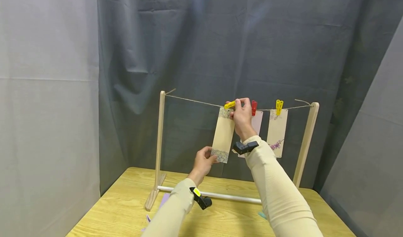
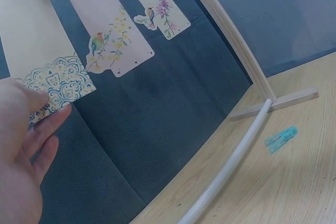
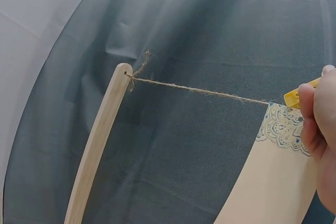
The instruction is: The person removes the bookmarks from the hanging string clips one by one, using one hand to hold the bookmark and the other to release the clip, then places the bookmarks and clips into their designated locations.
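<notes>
Pinching a yellow plastic-looking clothespin [image 1: 229, 105] with the right hand [image 1: 243, 118] against the flat, lace-printed card [image 1: 223, 132]'s top edge, beside hairy twine [image 3: 199, 91]; pinching its lower left corner with the left hand [image 1: 202, 162]. Holding it above the tabletop [image 1: 126, 202], toward the back edge, long axis near upright, top leaning right.

Leftmost card [image 1: 223, 133] beside two pegged cards [image 1: 277, 130] on string [image 3: 191, 88]; rack [image 1: 160, 139] on table [image 1: 226, 216]; curtain [image 1: 195, 37] behind.

You have soft, diffuse light, with faint shadows on the table [image 1: 119, 202]. Your right wrist view bows the post [image 3: 97, 145]; your left looks bluish.
</notes>
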Demonstrator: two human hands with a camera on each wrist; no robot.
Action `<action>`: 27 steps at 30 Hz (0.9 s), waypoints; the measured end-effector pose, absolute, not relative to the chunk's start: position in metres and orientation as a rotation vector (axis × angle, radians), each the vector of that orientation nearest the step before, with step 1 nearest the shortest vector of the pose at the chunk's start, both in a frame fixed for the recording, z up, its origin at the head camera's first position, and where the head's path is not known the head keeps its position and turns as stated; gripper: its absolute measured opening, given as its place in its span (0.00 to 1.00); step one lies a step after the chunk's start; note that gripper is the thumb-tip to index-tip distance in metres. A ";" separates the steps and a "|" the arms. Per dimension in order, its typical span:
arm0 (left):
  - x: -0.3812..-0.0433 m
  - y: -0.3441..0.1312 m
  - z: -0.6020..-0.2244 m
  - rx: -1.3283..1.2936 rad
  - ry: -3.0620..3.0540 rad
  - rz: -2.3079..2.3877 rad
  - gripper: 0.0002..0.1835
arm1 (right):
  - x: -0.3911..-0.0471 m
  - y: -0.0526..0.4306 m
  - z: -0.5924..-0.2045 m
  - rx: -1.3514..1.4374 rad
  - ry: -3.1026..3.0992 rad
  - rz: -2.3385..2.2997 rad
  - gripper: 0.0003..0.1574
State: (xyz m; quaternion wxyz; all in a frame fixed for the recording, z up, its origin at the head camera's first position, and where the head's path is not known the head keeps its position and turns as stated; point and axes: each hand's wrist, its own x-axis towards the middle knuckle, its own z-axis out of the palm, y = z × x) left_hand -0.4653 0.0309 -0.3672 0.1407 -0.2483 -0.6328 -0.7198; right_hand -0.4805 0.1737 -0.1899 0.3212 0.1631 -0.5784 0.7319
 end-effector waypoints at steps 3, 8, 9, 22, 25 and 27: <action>-0.465 0.031 -0.368 -0.721 -1.820 -2.078 0.16 | -0.480 0.175 -0.189 0.430 -1.504 1.942 0.07; -0.467 0.030 -0.369 -0.717 -1.836 -2.072 0.15 | -0.478 0.177 -0.188 0.450 -1.473 1.971 0.06; -0.468 0.030 -0.370 -0.712 -1.841 -2.069 0.14 | -0.478 0.177 -0.188 0.454 -1.469 1.979 0.06; -0.467 0.030 -0.373 -0.715 -1.809 -2.107 0.13 | -0.476 0.186 -0.190 0.459 -1.435 2.047 0.09; -0.465 0.029 -0.374 -0.718 -1.791 -2.131 0.13 | -0.474 0.188 -0.193 0.474 -1.444 2.051 0.10; -0.465 0.029 -0.374 -0.726 -1.773 -2.141 0.14 | -0.474 0.189 -0.195 0.479 -1.451 2.070 0.10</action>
